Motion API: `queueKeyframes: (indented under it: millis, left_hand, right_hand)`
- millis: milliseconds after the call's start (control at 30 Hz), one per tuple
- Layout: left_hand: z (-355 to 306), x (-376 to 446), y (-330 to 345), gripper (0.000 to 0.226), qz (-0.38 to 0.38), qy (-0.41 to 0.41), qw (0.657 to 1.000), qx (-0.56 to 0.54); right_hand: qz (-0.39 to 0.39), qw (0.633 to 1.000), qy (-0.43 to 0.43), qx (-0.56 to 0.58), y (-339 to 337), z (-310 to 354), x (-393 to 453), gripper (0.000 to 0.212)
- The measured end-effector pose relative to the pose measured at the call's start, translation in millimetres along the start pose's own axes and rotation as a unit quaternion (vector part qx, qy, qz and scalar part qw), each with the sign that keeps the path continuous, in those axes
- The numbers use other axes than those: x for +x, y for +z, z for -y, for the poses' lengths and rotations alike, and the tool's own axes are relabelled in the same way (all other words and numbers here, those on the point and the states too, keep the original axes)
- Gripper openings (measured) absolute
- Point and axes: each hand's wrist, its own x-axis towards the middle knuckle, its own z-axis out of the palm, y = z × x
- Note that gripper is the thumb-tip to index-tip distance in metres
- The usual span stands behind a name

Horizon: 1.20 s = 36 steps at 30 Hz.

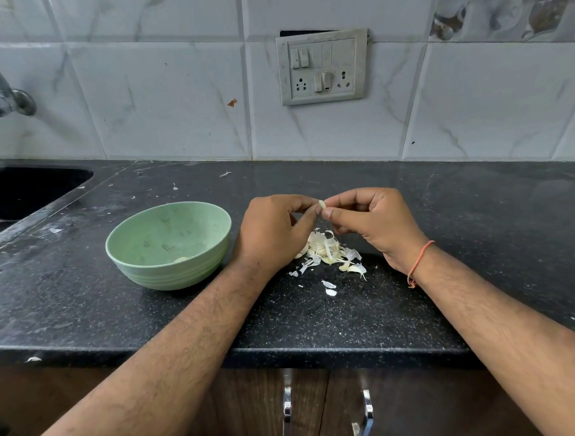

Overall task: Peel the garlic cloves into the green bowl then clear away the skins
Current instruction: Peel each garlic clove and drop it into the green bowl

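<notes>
Head view: left hand and right hand, raised, fingertips together, each grip pinching one garlic clove

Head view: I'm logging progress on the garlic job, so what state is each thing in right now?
Pale green round bowl: upright, one peeled clove inside.
Small garlic clove: pinched between both hands.
Left hand: pinching the clove.
Right hand: pinching the clove.
Pile of white papery skins and cloves: loose on the black speckled countertop.
</notes>
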Motion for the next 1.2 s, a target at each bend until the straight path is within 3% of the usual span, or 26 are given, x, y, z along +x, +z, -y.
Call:
queueKeyframes:
  millis: [167,400,567,700,867,1200]
  left_hand:
    - [-1.4,-0.7,-0.8,0.011,-0.001,-0.017,1.0,-0.003]
    - [-1.0,-0.2,0.8,0.013,-0.026,-0.038,0.999,-0.025]
    - [-1.7,-0.5,2.8,0.042,-0.05,-0.054,0.997,-0.009]
    - [-1.1,-1.6,1.4,0.007,-0.012,-0.026,0.999,-0.036]
    - [-0.7,-2.3,1.5,0.008,0.001,-0.021,0.998,-0.057]
    - [-5.8,-2.0,-2.3,0.006,0.023,-0.124,0.975,-0.18]
  right_hand:
    - [-0.001,1.0,-0.01,-0.023,0.5,-2.1,0.5,0.015]
    - [-0.021,0.999,0.029,0.035,-0.7,-0.3,1.9,0.013]
    - [-0.017,0.996,0.052,0.068,-2.4,1.5,1.3,0.017]
    - [-0.014,0.996,0.051,0.066,-2.7,2.1,0.8,0.016]
    - [-0.008,0.998,0.025,0.05,-1.7,0.4,-0.1,0.015]
    - [0.025,0.999,-0.003,0.028,-2.3,-0.8,-1.4,0.012]
